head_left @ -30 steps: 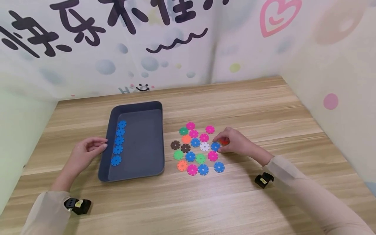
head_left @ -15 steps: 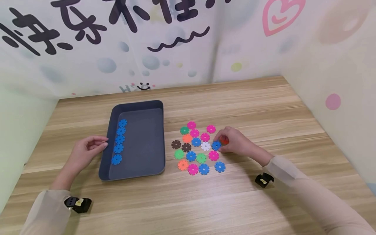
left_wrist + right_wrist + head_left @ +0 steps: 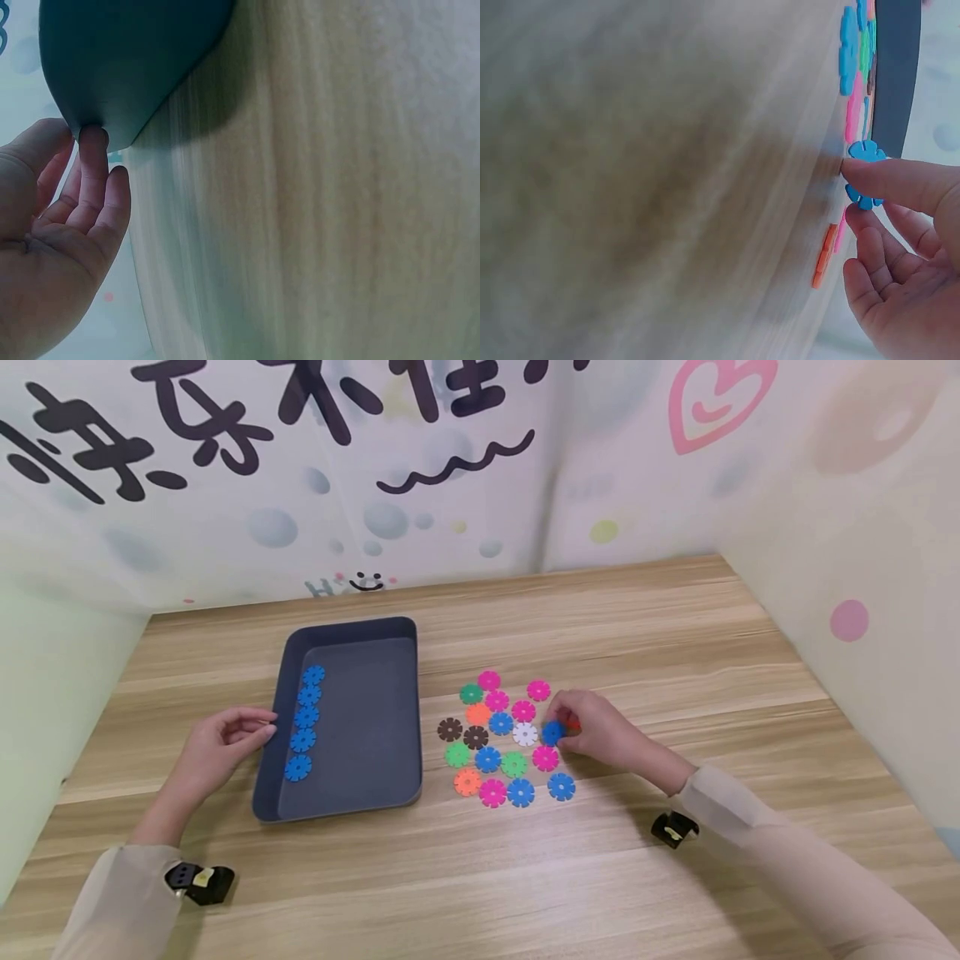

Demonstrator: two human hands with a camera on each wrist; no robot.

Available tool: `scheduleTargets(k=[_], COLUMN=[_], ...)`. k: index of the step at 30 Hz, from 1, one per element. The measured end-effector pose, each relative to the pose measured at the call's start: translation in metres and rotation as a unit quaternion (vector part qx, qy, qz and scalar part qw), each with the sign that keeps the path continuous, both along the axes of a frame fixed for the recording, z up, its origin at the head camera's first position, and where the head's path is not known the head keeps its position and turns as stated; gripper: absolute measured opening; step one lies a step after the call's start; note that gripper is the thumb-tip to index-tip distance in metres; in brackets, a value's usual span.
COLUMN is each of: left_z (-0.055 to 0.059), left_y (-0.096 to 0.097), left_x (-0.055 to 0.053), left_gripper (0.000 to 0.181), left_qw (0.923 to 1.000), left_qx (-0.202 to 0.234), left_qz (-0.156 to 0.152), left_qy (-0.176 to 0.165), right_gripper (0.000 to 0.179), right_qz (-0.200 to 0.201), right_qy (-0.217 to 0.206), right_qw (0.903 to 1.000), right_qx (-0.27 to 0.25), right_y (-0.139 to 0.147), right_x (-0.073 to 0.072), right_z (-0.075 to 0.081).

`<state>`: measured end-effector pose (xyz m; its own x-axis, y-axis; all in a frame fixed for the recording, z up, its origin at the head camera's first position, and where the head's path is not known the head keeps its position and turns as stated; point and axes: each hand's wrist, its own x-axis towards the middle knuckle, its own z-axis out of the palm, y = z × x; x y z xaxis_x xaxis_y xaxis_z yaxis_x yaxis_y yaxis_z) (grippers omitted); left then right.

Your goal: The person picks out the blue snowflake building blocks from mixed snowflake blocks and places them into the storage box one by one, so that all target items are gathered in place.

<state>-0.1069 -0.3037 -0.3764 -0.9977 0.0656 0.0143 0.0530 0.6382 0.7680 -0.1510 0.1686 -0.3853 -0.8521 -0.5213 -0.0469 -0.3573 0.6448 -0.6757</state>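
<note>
My right hand [image 3: 603, 731] pinches a blue notched plastic disc [image 3: 553, 732] between thumb and fingers at the right side of a loose group of discs. In the right wrist view this blue disc [image 3: 867, 150] stands tilted up, with the thumb across its middle. A red-orange disc [image 3: 823, 256] lies flat below the fingers; in the head view the hand mostly covers it. My left hand [image 3: 213, 752] holds the left rim of a dark grey tray [image 3: 363, 727], thumb and fingertips at its wall [image 3: 127, 67]. Several blue discs [image 3: 306, 716] form a column along the tray's left side.
Loose pink [image 3: 492, 792], green [image 3: 513, 765], orange [image 3: 467, 782], brown [image 3: 450, 729], white [image 3: 525, 734] and blue discs [image 3: 521, 792] lie flat on the wooden table [image 3: 480, 885], right of the tray. A printed wall covering [image 3: 450, 527] borders the table's back edge.
The blue disc at my right fingertips has gone from lying flat to tilted up in the pinch. My left hand and the tray keep their places.
</note>
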Motion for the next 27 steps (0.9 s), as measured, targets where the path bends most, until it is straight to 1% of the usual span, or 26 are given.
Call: scheduleTargets(k=[6, 12, 18, 27], left_z=[0.001, 0.002, 0.001, 0.000], left_y=[0.000, -0.001, 0.000, -0.001], left_x=[0.000, 0.000, -0.001, 0.000], left_gripper=[0.033, 0.032, 0.033, 0.033], left_qw=[1.0000, 0.9999, 0.9999, 0.9998], left_qx=[-0.005, -0.011, -0.015, -0.020], left_qz=[0.004, 0.004, 0.004, 0.009], left_qy=[-0.005, -0.003, -0.002, -0.003], right_gripper=[0.027, 0.027, 0.021, 0.016], right_qz=[0.004, 0.001, -0.005, -0.004], right_qy=[0.020, 0.025, 0.033, 0.068], right_qw=[0.9996, 0.9991, 0.9991, 0.9976], right_qx=[0.019, 0.034, 0.025, 0.012], right_y=[-0.002, -0.003, -0.002, -0.002], right_x=[0.002, 0.003, 0.005, 0.004], right_z=[0.002, 0.006, 0.009, 0.012])
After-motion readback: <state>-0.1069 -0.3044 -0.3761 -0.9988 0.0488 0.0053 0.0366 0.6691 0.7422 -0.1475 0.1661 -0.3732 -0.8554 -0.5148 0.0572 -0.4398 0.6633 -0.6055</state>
